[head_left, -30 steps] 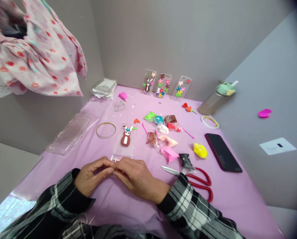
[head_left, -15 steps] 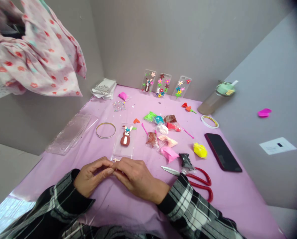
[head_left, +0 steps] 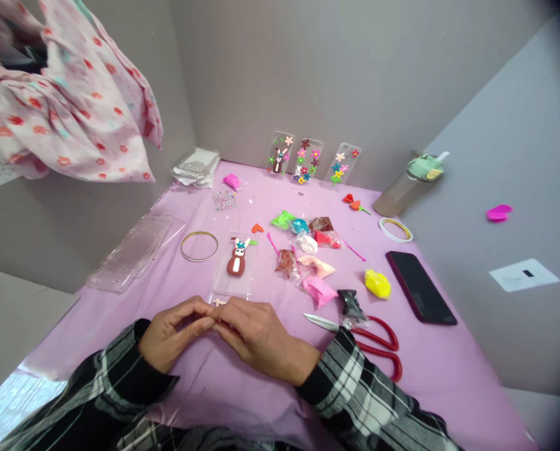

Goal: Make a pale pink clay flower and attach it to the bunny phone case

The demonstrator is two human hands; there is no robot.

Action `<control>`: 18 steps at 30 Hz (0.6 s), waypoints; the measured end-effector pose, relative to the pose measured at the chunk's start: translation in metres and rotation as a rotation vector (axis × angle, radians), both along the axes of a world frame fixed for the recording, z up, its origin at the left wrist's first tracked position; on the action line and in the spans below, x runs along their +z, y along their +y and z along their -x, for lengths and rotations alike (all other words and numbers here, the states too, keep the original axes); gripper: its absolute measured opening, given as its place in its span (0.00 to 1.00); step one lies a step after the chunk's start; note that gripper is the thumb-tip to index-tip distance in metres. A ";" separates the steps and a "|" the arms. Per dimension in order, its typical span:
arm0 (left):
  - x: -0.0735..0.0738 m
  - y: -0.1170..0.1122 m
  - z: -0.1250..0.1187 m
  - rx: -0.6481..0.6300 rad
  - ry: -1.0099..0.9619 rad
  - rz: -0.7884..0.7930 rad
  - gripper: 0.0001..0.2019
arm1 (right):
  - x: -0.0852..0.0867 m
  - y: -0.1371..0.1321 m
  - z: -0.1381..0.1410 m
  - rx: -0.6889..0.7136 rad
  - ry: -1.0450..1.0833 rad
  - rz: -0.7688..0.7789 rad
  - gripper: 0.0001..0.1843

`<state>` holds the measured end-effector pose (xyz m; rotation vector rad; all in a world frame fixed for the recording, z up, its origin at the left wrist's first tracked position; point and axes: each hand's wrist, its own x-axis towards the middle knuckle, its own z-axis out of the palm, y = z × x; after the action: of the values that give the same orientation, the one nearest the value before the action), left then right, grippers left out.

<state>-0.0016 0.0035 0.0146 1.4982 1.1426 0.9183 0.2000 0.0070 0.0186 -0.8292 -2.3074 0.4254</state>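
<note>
— Where are the hands?
— Close together, the left hand [head_left: 174, 333] and the right hand [head_left: 260, 337] both curled, their fingertips [head_left: 209, 323] meeting between them.
— And the arms?
— Forearms angle inward from either side, in plaid sleeves [head_left: 355, 391] with dark cuffs.
— Are the fingers pinching anything?
— Can't tell from here.

Red-handled scissors [head_left: 382, 354] lie at lower right, near my dark smartphone [head_left: 421, 296]. Three flower-decorated clear phone cases [head_left: 312, 158] line the far edge, a green-capped water bottle [head_left: 404, 186] stands at upper right, and a pink floral cloth [head_left: 64, 106] hangs at upper left.
</note>
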 end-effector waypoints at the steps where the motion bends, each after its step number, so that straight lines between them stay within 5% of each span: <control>1: 0.000 0.000 0.000 0.000 -0.002 0.002 0.06 | 0.000 0.000 0.000 0.000 0.002 -0.002 0.13; 18: -0.004 -0.001 0.000 0.009 -0.035 0.008 0.06 | -0.001 0.001 -0.001 0.007 -0.002 -0.005 0.13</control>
<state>-0.0016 0.0027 0.0107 1.4662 1.1267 0.9414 0.2006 0.0075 0.0181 -0.8202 -2.3130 0.4223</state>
